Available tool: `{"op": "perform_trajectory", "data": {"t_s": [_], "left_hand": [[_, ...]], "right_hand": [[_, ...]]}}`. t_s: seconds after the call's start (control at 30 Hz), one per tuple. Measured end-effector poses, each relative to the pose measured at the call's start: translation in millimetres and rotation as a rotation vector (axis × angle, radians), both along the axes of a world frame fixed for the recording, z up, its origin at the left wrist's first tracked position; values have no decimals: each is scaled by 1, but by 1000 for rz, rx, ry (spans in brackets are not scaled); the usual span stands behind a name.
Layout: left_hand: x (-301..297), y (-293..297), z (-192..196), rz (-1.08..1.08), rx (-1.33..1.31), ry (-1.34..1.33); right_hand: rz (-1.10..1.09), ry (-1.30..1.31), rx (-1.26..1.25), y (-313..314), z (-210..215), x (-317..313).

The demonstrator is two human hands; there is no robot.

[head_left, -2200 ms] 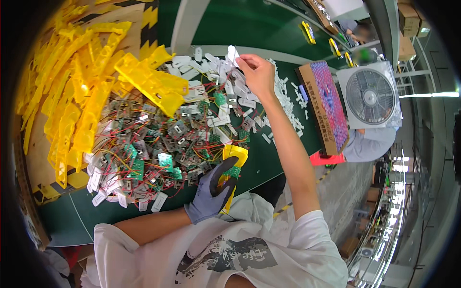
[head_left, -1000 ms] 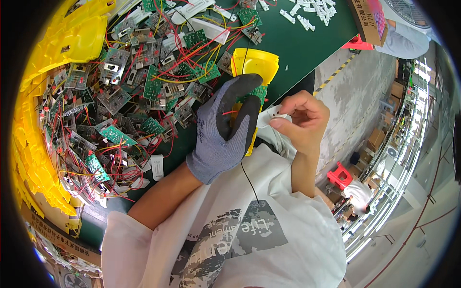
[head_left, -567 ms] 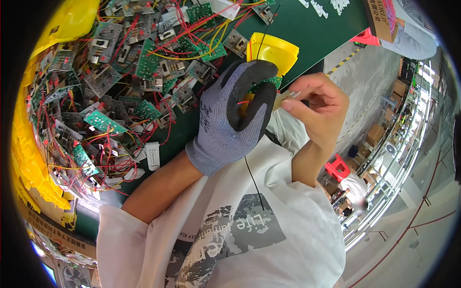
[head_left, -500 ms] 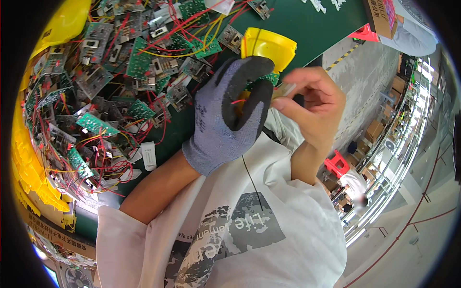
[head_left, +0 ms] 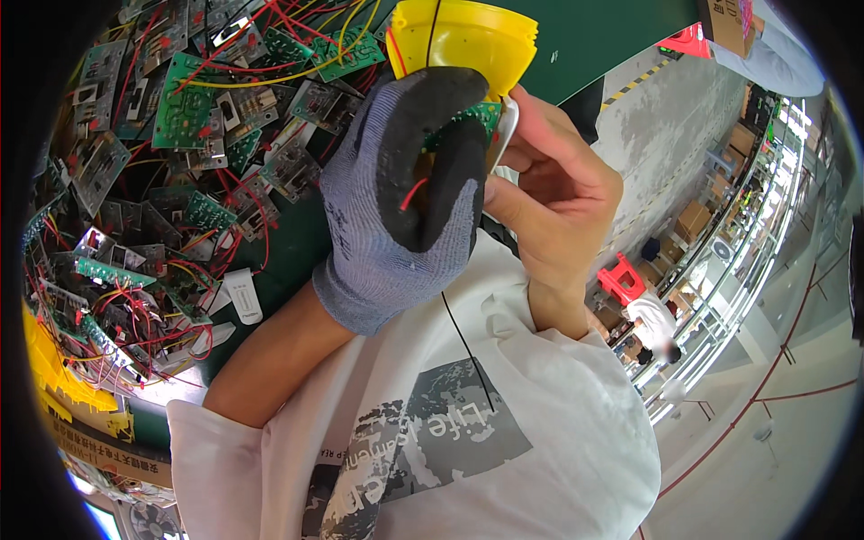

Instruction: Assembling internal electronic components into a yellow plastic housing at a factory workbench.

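My left hand, in a grey-blue glove with black palm, is closed around a yellow plastic housing and a small green circuit board. The housing's wide end sticks out beyond the glove; most of the rest is hidden. A short red wire pokes out between thumb and fingers. My bare right hand pinches a thin white plastic piece, pressed along the board's right side. Whether that piece is seated in the housing cannot be made out.
A heap of circuit boards with red and yellow wires covers the left of the green table. One loose white plastic piece lies at its edge. Yellow housings are stacked far left. A red stool and co-workers stand beyond.
Both hands and the housing have shifted slightly left in view. The white piece, earlier held apart at the fingertips, now lies against the board. More of the yellow housing shows.
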State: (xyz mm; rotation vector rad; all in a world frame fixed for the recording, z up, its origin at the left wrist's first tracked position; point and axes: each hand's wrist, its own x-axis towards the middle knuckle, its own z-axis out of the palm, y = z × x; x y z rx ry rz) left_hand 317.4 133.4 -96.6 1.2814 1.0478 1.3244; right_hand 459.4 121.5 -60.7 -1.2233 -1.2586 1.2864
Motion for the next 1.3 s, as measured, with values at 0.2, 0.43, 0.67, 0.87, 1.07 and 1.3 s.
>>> {"op": "perform_trajectory", "data": {"t_s": [0.2, 0.43, 0.67, 0.87, 1.07, 1.3], "left_hand": [[1, 2, 4, -55, 0, 51], [6, 0, -1, 21, 36, 9], [5, -1, -1, -15, 24, 33], [4, -1, -1, -1, 87, 111], [4, -6, 0, 40, 128, 187], [1, -8, -3, 5, 55, 108]], "right_hand": [[-39, 22, 72, -4, -1, -1], [-30, -101, 89, -3, 1, -2], [-43, -133, 97, -2, -1, -3], [-2, -234, 228, -2, -8, -4], [78, -372, 259, 3, 8, -5], [226, -234, 147, 8, 3, 4]]}}
